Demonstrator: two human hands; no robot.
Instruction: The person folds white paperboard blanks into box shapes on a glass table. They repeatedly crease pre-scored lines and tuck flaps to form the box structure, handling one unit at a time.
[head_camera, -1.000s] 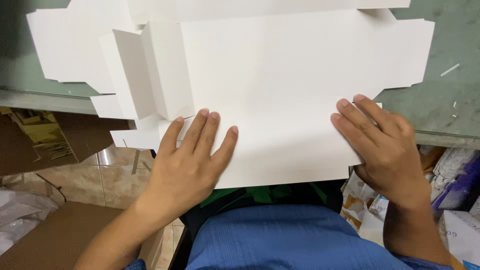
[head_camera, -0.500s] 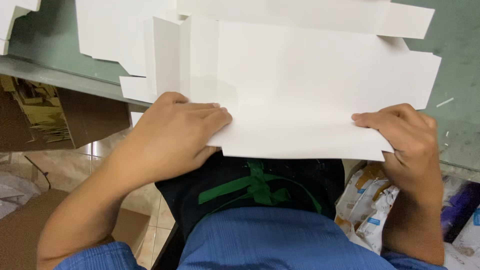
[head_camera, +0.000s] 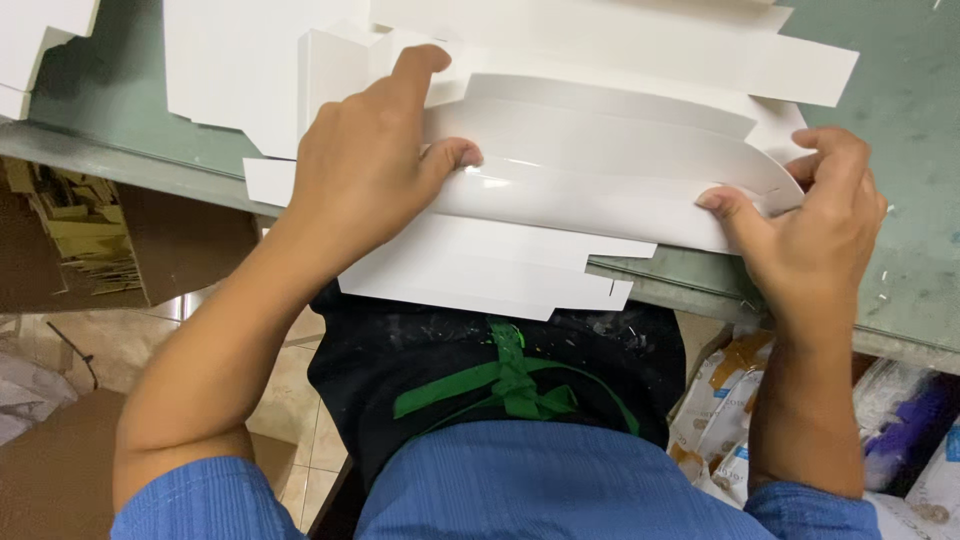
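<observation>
White cardboard sheet (head_camera: 600, 170), flat-cut with flaps, lying across the near edge of the green bench (head_camera: 900, 90), its near panel curled up and over in a glossy fold. Left hand (head_camera: 365, 165) pressing down on the left end of the fold, thumb (head_camera: 450, 158) tucked against the rolled edge, forefinger stretched forward over the sheet, fingers closed on the cardboard. Right hand (head_camera: 810, 225) gripping the right end, thumb (head_camera: 730, 215) under the curl and fingers narrowed around the edge. Lower flaps (head_camera: 480, 275) of the same sheet jutting past the bench rim toward the lap. More white cut sheets (head_camera: 230, 60) spread flat farther back on the bench, touching the folded one. Below the rim: black apron with a green tie (head_camera: 510, 375), blue trousers (head_camera: 540, 480). Left of the legs, brown cardboard box (head_camera: 70, 240) on the tiled floor (head_camera: 290, 370). Right of the legs, printed packets (head_camera: 720, 400) stacked under the bench edge.
</observation>
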